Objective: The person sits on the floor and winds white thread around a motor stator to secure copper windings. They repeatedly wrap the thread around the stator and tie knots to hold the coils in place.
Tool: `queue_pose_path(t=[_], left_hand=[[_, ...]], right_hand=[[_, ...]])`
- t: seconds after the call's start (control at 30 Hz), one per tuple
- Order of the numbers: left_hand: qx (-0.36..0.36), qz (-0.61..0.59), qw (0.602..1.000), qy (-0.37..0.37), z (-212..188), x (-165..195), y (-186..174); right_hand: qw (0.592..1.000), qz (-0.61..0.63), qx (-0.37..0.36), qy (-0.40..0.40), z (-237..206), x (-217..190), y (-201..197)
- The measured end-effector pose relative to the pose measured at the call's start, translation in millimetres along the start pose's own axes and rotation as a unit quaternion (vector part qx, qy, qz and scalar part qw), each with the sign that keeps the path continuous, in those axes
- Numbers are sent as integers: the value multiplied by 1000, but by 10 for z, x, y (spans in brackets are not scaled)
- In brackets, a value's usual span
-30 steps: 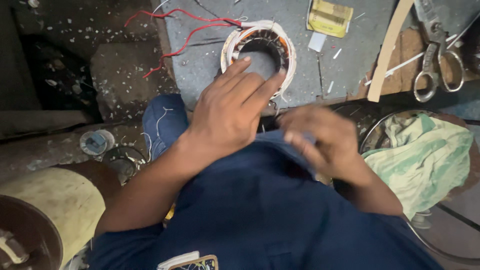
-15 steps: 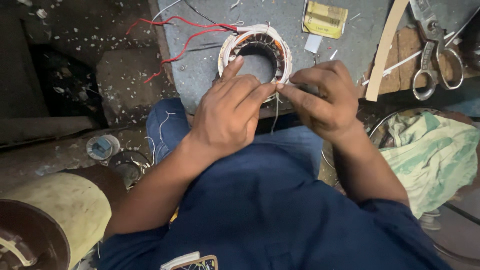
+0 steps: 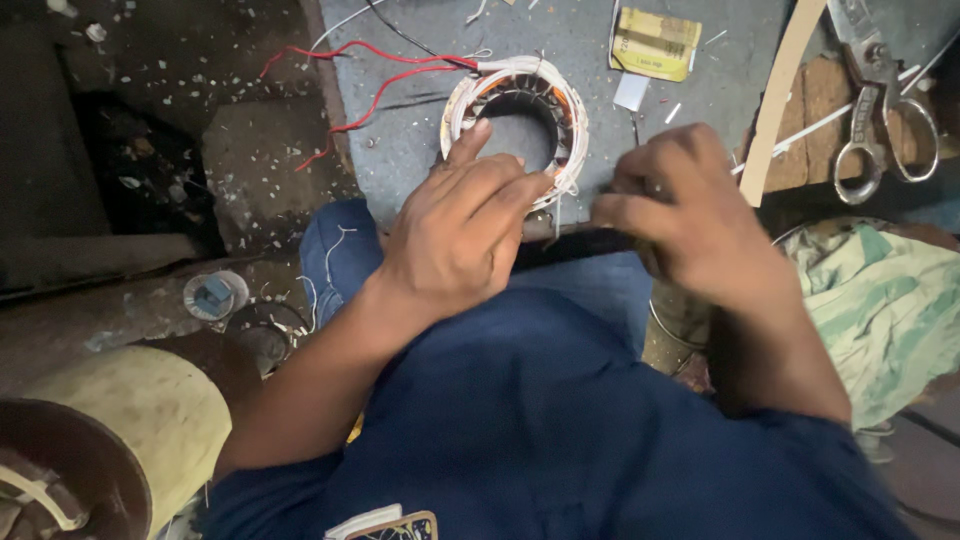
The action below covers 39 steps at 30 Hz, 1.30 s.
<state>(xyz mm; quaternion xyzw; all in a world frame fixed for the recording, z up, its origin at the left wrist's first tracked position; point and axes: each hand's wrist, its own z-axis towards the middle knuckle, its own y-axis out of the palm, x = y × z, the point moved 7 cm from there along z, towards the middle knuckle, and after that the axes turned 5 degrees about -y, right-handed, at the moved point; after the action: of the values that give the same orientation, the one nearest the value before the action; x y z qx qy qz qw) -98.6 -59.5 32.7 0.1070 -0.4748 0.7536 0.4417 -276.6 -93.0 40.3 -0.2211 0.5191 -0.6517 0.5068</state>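
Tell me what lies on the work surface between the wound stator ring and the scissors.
In the head view, between the stator ring and the scissors lie a yellow packet, a small white slip and a leaning wooden strip.

Beside the stator point(image 3: 520, 120) of dull metal and glossy white cord: matt grey bench top point(image 3: 420, 150), shiny steel scissors point(image 3: 880, 110), crumpled green cloth point(image 3: 880, 300).

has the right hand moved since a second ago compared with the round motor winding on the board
Yes. The right hand was low and off the stator ring, came up beside it, and now sits just right of it at the board edge.
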Motion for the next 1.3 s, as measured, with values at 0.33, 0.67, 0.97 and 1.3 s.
queue_pose_path(t=[0.33, 0.67, 0.97, 1.3], left_hand=[[-26, 21, 999, -3, 54, 57, 7], [-26, 31, 999, -14, 60, 44, 48], [-26, 51, 998, -12, 32, 29, 89], [-1, 34, 999, -27, -8, 6, 145]], right_hand=[[996, -4, 85, -15, -17, 220, 219], [982, -14, 147, 114, -102, -43, 232], [728, 634, 231, 120, -460, 260, 320], [747, 644, 156, 55, -429, 29, 281]])
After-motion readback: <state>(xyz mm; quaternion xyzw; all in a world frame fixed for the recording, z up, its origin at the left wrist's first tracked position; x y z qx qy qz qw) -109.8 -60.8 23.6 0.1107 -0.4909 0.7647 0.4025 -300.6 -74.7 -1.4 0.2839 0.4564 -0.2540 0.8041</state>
